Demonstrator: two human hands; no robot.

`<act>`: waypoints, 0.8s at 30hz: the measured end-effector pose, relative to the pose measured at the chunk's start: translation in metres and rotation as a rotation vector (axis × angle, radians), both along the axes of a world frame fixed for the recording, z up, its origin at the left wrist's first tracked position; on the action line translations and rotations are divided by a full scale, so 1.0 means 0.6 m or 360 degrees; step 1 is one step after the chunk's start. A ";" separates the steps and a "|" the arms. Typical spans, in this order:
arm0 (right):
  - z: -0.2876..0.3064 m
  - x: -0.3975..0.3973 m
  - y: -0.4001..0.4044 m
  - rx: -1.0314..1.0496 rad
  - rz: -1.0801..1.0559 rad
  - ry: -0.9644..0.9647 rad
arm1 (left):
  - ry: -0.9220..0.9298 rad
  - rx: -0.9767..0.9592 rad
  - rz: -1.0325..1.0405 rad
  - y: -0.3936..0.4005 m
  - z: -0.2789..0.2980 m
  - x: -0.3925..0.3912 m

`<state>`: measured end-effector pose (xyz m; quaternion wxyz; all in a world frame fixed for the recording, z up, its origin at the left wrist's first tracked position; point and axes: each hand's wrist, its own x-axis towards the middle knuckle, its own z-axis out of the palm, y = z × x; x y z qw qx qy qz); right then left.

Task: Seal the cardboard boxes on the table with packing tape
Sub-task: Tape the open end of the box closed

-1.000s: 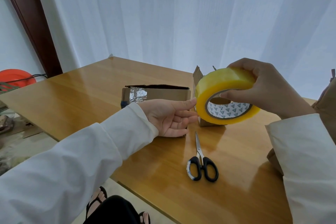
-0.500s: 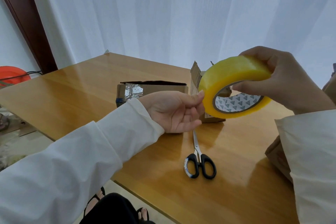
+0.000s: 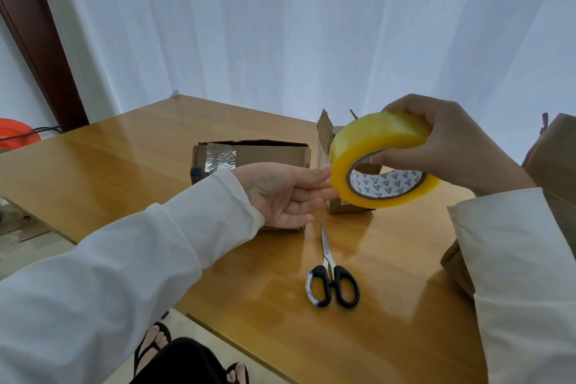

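Head view: right hand (image 3: 442, 140) grasps the yellow packing tape roll (image 3: 378, 159) in mid-air, fingers curled over the top of the rim, thumb tip inside the core. Roll is tilted, printed inner core facing the camera. Left hand (image 3: 286, 193) palm up, fingers mostly straight, fingertips (image 3: 324, 172) touching the roll's left edge; grip there is released, cannot tell if it's picking at a tape end.

Roll hangs above the wooden surface (image 3: 124, 171), in front of a small cardboard box (image 3: 330, 146) with a flap standing up; most of that box is hidden behind the roll. Just left of it, a low flat cardboard box (image 3: 268, 156) with a shiny tape patch on its near-left side, partly covered by the left hand and wrist.

Black-handled scissors (image 3: 332, 277) lie closed on the surface, nearer the camera, blades pointing far. Brown paper bag (image 3: 554, 159) at the right edge, behind the right sleeve. White curtain (image 3: 280, 25) along the far side. Orange object (image 3: 15, 134) far left, off the surface.
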<state>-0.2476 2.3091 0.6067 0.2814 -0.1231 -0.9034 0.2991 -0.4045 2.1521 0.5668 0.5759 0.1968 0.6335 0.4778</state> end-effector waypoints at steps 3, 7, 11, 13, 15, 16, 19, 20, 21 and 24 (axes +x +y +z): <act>0.001 -0.002 -0.003 -0.0004 0.0009 -0.0014 | 0.0021 -0.0026 -0.0008 0.000 0.000 -0.004; 0.002 -0.001 -0.005 -0.0010 0.0002 0.0004 | -0.0040 -0.0042 -0.0015 0.000 -0.001 -0.005; 0.004 0.003 -0.006 -0.0046 0.0030 0.0023 | -0.0111 0.0052 -0.0035 0.001 0.001 -0.001; 0.001 0.003 0.001 -0.0133 0.0035 0.0066 | -0.0147 0.0196 0.0000 0.001 0.008 0.006; -0.004 0.005 0.011 -0.0326 0.0089 0.0161 | -0.0094 0.0372 0.0074 -0.001 0.014 0.019; -0.008 0.005 0.016 -0.0438 0.0159 0.0215 | 0.0028 0.0477 0.0130 -0.002 0.014 0.026; -0.028 -0.006 0.025 -0.0894 0.0437 0.0395 | 0.0718 0.0720 0.0233 -0.008 -0.006 0.030; -0.038 -0.016 0.025 -0.1082 0.0536 0.0464 | 0.0961 0.0774 0.0198 -0.011 -0.014 0.027; -0.048 -0.026 0.022 -0.1270 0.0624 0.0525 | 0.1136 0.0824 0.0123 -0.015 -0.020 0.025; -0.076 -0.058 0.016 -0.1556 0.0612 0.0505 | 0.1281 0.1055 0.0060 -0.022 -0.024 0.029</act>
